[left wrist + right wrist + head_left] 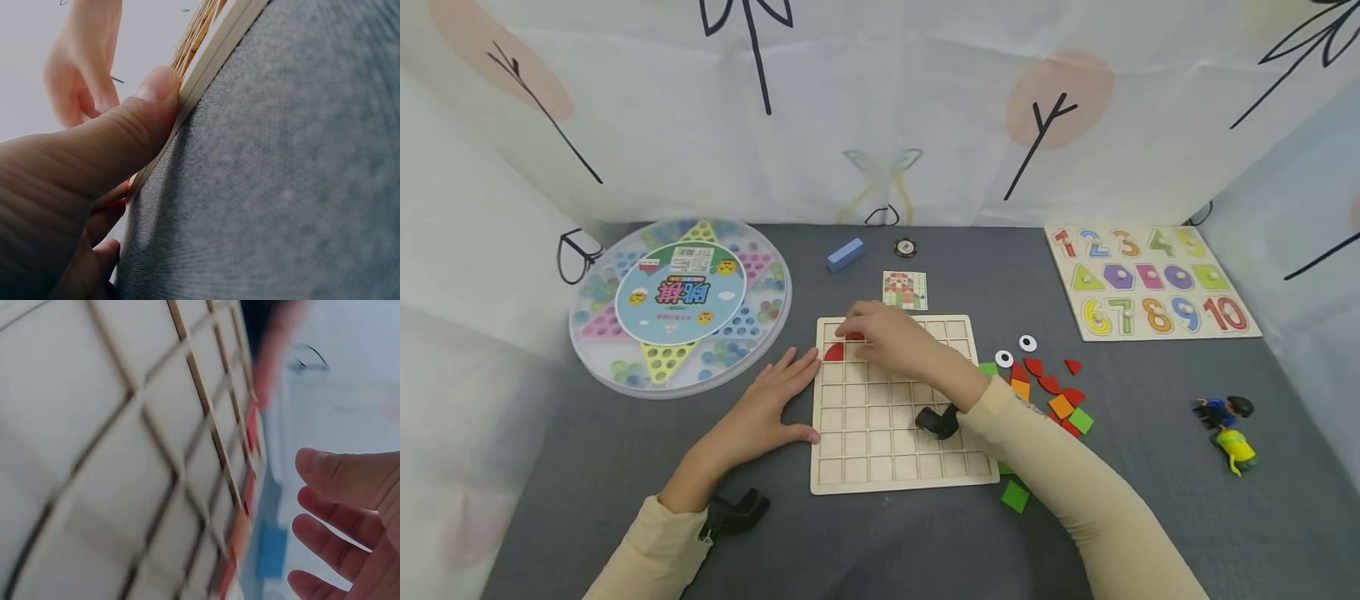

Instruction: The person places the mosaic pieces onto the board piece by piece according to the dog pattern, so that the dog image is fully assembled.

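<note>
A wooden grid board [865, 446] lies flat on the table. My left hand [767, 400] rests along its left side, with fingers spread and the thumb [150, 103] touching the board's edge. Over the board's upper left squares hovers my right hand [891, 337]. In the right wrist view its thumb and fingers [328, 544] are apart, and nothing shows between them. A red piece [834, 352] sits in a left-column square, and another red piece [854, 336] is partly hidden by the right hand. Just beyond the board lies a small pattern card [905, 287].
Right of the board lie loose red pieces [1049, 384], orange and green squares [1016, 497], and white rings [1027, 342], some behind my right arm. Around stand a round Chinese checkers set [760, 333], a number board [1150, 312], a blue block [846, 255], a dark chip [906, 247] and toy figures [1234, 450].
</note>
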{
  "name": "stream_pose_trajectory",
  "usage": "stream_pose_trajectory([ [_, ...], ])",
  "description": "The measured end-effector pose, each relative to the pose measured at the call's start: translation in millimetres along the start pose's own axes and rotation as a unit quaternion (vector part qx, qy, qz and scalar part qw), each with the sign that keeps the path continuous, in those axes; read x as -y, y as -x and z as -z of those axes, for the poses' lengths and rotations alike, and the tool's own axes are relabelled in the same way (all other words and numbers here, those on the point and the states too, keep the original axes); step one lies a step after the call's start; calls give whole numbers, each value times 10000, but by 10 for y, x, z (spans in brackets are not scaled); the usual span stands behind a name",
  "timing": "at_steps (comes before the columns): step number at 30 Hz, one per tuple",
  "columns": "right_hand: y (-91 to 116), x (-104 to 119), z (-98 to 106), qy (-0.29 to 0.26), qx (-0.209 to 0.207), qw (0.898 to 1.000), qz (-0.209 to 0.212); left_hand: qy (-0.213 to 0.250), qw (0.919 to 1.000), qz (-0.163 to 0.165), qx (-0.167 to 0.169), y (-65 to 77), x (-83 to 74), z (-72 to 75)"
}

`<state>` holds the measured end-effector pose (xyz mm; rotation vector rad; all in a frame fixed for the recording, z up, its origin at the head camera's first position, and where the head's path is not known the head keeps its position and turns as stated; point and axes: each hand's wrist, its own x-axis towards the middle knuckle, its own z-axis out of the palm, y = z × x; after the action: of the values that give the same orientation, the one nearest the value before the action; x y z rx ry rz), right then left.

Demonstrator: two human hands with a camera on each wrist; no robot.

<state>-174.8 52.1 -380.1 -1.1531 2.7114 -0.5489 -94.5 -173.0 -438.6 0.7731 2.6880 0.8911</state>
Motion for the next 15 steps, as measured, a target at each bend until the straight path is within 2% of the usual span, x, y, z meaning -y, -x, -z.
stream_pose_trajectory([
  [3,295,-177,144,-287,-421,9987,-100,0,10000,7,13,-11,-9,-4],
  [6,645,-379,262,-287,-650,9965,-451,-10,10000,24,22,-14,-14,-6],
  [11,1148,-664,315,-19,-513,9920,-1151,-41,10000,68,26,-9,-11,-11],
  [15,1363,-796,248,-37,-251,9903,-1366,-23,10000,92,17,-4,6,-23],
])
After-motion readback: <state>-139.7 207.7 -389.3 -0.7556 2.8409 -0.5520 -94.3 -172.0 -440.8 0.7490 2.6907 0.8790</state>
